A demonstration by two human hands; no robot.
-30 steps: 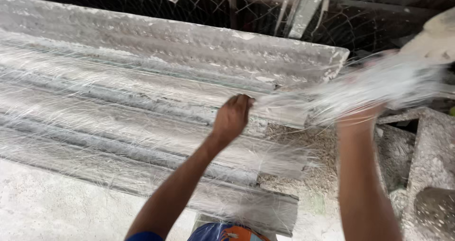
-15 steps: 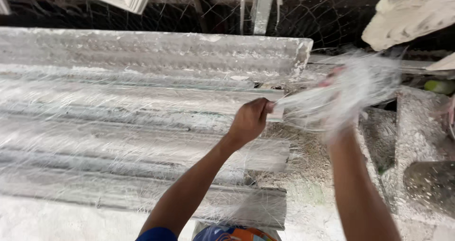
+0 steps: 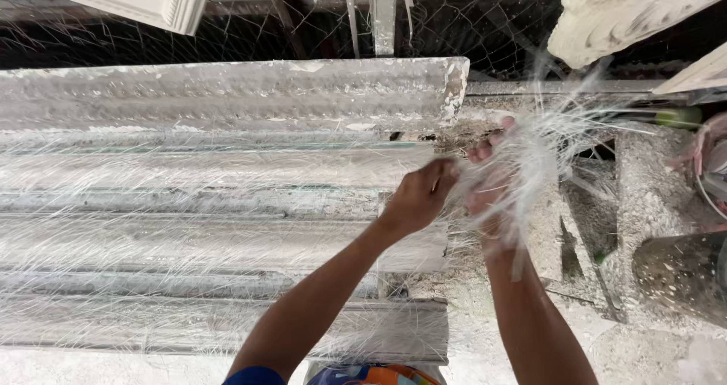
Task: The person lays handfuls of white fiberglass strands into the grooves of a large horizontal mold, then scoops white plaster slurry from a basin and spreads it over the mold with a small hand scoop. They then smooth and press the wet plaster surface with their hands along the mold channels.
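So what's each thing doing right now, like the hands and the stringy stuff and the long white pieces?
Left hand: closed, pinching the white fibres.
Right hand: wrapped in a bunch of fibres, grip closed on them.
White fibres: loose, stretched between the hands, strands spread over the mould.
Long ribbed mould: lying flat, covered in wet-looking white plaster and strands.
Wire mesh: hanging behind.

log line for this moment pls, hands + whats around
left hand: pinching fibre strands | right hand: gripping same strands | below: long ridged grey mould, fibres laid across | behind: wire mesh
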